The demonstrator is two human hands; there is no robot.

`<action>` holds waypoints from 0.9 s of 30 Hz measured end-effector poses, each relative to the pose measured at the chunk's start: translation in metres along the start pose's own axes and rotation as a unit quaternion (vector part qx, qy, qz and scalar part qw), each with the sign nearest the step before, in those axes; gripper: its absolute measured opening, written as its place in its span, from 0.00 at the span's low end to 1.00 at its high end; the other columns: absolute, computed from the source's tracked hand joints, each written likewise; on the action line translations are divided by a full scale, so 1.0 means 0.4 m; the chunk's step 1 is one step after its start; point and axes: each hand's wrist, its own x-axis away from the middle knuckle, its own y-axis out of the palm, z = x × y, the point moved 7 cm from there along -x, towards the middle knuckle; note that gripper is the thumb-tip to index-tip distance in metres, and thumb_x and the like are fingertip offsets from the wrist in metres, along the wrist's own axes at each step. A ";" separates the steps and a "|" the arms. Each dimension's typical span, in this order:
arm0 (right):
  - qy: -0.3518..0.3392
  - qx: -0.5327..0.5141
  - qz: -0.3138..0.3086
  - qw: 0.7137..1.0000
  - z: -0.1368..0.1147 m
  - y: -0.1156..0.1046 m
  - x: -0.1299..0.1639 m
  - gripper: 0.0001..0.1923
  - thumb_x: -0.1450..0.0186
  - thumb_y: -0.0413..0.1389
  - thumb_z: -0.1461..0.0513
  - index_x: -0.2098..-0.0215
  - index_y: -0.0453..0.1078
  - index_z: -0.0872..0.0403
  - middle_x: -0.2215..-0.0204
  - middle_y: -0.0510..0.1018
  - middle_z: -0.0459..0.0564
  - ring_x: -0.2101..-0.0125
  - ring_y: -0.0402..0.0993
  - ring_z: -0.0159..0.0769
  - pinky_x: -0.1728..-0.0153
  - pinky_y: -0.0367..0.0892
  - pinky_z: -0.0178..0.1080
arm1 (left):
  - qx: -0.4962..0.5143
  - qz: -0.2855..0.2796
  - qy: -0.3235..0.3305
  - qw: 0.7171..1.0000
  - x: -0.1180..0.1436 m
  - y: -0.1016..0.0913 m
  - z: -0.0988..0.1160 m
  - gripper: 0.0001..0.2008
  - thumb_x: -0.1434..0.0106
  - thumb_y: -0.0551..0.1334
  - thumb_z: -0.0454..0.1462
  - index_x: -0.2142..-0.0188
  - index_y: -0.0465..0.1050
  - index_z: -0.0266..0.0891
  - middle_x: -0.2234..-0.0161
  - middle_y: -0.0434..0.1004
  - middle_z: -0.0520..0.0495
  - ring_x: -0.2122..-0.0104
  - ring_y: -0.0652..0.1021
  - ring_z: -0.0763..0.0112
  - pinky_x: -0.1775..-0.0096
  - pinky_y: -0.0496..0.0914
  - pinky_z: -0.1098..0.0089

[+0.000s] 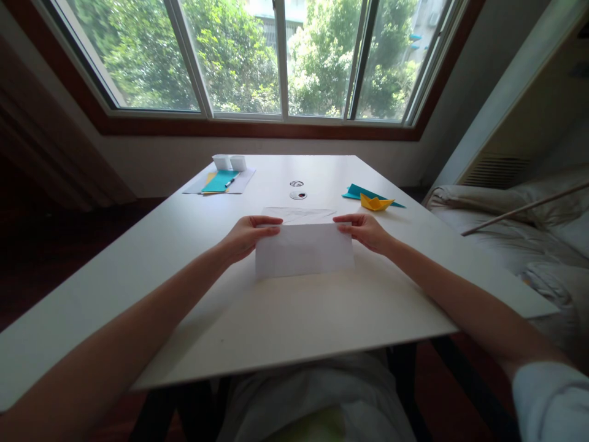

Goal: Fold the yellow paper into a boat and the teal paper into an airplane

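A white sheet of paper with a straight upper edge is held up off the table, or tilted, between my hands. My left hand pinches its upper left corner between thumb and fingers. At the upper right corner, my right hand grips it the same way. Behind that edge shows another flap or sheet of white paper with faint crease lines; whether both are one folded sheet I cannot tell. To the right lie a yellow paper boat and a teal folded paper plane.
On the white table, two small white containers stand at the far left by teal paper, yellow and white sheets and a pen. Two round pieces lie mid-table. A cushioned seat is at right.
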 end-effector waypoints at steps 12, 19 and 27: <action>0.178 -0.107 -0.053 0.977 0.015 -0.050 0.005 0.25 0.36 0.43 0.47 0.46 0.60 0.50 0.60 0.75 0.54 0.64 0.74 0.37 0.66 0.72 0.40 | 0.022 -0.104 -0.050 0.993 0.006 0.031 -0.016 0.13 0.58 0.71 0.32 0.69 0.77 0.37 0.73 0.78 0.46 0.74 0.77 0.70 0.70 0.73 0.73; 0.182 -0.023 -0.218 0.959 0.007 0.044 0.047 0.23 0.37 0.51 0.59 0.43 0.58 0.45 0.52 0.72 0.47 0.64 0.74 0.29 0.70 0.71 0.29 | 0.007 -0.190 -0.089 0.978 0.022 0.076 -0.035 0.11 0.56 0.70 0.32 0.70 0.77 0.36 0.73 0.78 0.45 0.74 0.78 0.68 0.70 0.74 0.71; 0.126 -0.035 -0.151 0.980 0.026 0.025 0.013 0.19 0.46 0.60 0.63 0.55 0.71 0.50 0.64 0.78 0.46 0.69 0.75 0.31 0.68 0.71 0.30 | 0.062 -0.201 -0.053 0.976 0.043 0.076 -0.004 0.30 0.45 0.64 0.39 0.44 0.59 0.47 0.64 0.77 0.45 0.70 0.78 0.66 0.69 0.73 0.69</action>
